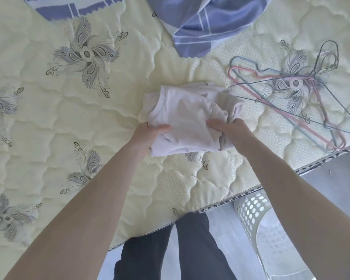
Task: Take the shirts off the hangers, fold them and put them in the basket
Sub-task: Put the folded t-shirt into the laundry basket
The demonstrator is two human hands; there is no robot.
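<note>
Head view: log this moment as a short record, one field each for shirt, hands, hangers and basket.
shirt: white, folded bundle on the mattress
left hand: grips the shirt's near left edge, thumb on top
right hand: grips its near right edge
hangers: bare wire, heaped on the mattress right of the shirt
basket: white, perforated, on the floor beside the mattress; this shirt not yet in it

basket (251,211) cut by btm edge, blue sheet (206,27) cut at top
</note>
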